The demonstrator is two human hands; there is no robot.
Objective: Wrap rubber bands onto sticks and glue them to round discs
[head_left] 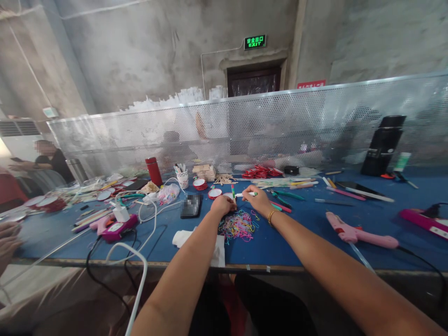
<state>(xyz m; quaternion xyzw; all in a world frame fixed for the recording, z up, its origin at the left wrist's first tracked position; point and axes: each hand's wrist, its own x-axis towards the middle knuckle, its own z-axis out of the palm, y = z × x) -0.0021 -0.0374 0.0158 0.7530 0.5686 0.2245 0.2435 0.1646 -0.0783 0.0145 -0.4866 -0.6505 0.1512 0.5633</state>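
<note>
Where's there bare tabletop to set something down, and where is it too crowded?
Roomiest: the blue table between the right forearm and the pink glue gun. A narrower strip lies between the coloured bands and the table's front edge. Crowded: the left side, with red-rimmed discs and purple power strip, and the back along the perforated screen.

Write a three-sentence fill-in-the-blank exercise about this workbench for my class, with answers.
1. The right hand holds a pen whose barrel is mostly ____.
2. The glue gun right of the right forearm is coloured ____.
3. The tabletop under the colourful strings is coloured ____.

Missing words: white; pink; blue.
</note>
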